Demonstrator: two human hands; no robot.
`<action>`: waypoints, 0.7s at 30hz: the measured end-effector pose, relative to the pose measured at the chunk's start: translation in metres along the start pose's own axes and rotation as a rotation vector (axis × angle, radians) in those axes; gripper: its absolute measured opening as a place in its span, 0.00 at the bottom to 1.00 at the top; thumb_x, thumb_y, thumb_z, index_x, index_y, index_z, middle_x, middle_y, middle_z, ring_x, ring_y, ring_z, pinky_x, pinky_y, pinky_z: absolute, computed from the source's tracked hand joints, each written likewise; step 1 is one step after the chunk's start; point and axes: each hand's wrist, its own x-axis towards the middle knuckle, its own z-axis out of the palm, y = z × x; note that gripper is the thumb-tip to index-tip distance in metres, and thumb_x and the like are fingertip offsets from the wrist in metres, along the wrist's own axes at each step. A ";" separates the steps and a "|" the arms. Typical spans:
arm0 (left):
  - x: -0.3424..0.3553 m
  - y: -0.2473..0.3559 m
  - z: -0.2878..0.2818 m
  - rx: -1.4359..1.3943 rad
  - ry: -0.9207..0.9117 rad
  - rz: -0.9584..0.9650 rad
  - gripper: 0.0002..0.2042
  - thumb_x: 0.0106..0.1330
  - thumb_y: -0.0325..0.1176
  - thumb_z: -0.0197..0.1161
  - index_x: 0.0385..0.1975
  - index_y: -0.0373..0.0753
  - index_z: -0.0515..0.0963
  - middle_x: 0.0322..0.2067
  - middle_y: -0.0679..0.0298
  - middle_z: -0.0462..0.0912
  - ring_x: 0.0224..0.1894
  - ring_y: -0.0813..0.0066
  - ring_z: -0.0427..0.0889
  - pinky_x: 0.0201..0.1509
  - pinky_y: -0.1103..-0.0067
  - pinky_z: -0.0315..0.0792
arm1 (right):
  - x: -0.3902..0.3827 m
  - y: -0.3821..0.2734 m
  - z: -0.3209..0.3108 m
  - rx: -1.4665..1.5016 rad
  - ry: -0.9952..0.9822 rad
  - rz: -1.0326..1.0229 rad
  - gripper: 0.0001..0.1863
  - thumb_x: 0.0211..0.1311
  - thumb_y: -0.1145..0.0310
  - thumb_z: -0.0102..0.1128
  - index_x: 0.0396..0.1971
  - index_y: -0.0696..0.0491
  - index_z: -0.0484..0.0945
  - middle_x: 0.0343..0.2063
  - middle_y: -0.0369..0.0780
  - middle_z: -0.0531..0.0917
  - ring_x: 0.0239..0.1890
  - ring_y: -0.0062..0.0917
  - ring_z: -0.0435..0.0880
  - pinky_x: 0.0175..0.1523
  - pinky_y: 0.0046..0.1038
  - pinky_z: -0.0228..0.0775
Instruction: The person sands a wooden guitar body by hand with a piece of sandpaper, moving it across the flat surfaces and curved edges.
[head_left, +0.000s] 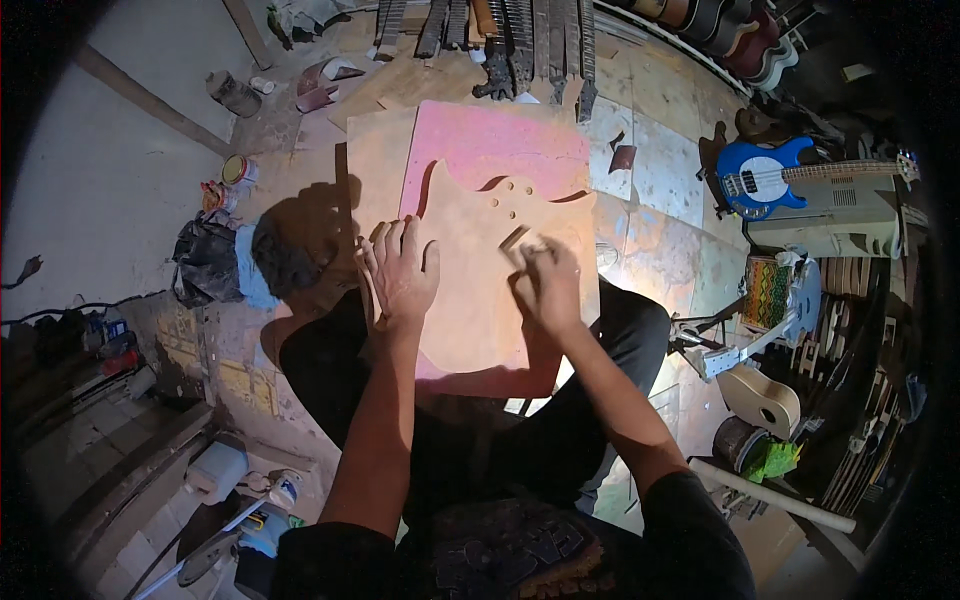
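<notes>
A pale wooden guitar body [470, 260] with several small round holes lies over a pink board [490, 140] and a tan sheet [375, 140] at my knees. My left hand [400, 270] rests on the body's left side, fingers spread. My right hand [550, 280], motion-blurred, is on the body's right half with curled fingers, beside a small dark-edged rectangle [513, 238]; I cannot tell whether this is a block or a recess, nor what the fingers hold.
Guitar necks [520, 50] lie ahead. A blue bass [760, 175] and a pale acoustic body [760, 400] are at right. A dark bag [205, 260] and cans [240, 170] sit at left. Jugs [215, 470] are at lower left. Guitars [720, 30] line the upper right.
</notes>
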 end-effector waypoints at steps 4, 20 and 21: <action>0.002 0.007 0.010 0.030 -0.023 -0.063 0.31 0.68 0.50 0.67 0.67 0.39 0.77 0.65 0.55 0.78 0.74 0.52 0.67 0.81 0.46 0.50 | -0.043 -0.021 0.010 0.589 -0.070 0.462 0.23 0.57 0.69 0.73 0.52 0.56 0.80 0.55 0.54 0.80 0.49 0.48 0.81 0.52 0.48 0.74; 0.009 0.054 0.026 -0.010 -0.013 -0.399 0.38 0.64 0.52 0.70 0.68 0.31 0.71 0.70 0.40 0.69 0.76 0.40 0.64 0.74 0.51 0.66 | -0.020 0.002 0.014 0.161 0.045 0.031 0.14 0.56 0.73 0.74 0.40 0.58 0.80 0.50 0.52 0.81 0.48 0.48 0.81 0.50 0.44 0.74; 0.012 0.061 0.030 -0.032 -0.018 -0.400 0.38 0.64 0.51 0.70 0.68 0.31 0.72 0.70 0.40 0.70 0.75 0.40 0.64 0.74 0.52 0.66 | -0.015 0.028 0.007 0.146 -0.018 -0.010 0.15 0.57 0.73 0.74 0.42 0.58 0.79 0.48 0.50 0.80 0.46 0.45 0.80 0.49 0.42 0.74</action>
